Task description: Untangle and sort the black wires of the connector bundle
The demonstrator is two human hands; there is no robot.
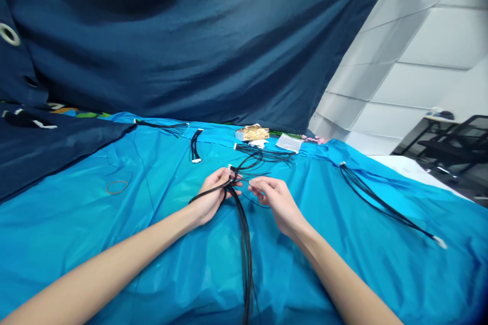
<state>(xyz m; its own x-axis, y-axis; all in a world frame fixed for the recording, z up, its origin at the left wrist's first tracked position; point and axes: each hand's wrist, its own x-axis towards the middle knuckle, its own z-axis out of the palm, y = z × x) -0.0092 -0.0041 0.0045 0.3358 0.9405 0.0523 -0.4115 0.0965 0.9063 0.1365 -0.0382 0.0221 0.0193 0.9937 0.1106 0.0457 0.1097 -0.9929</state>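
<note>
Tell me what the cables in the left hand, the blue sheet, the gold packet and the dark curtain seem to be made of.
Cables: probably plastic-coated wire; thin, black, flexible strands.
Blue sheet: glossy plastic film or coated fabric; crinkles and highlights.
Gold packet: shiny foil or metallised film; crumpled, metallic colour.
Curtain: likely cloth, faintly satiny; soft folds.

Navy curtain [183, 40] behind; white panelled wall [430, 56], black chair [470, 139], desk [440, 120] at right.

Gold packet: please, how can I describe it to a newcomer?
On the blue sheet, look near the far edge, below the dark curtain. The shiny packet lies there; only it is gold, unlike the flat whitish piece on its right.
</note>
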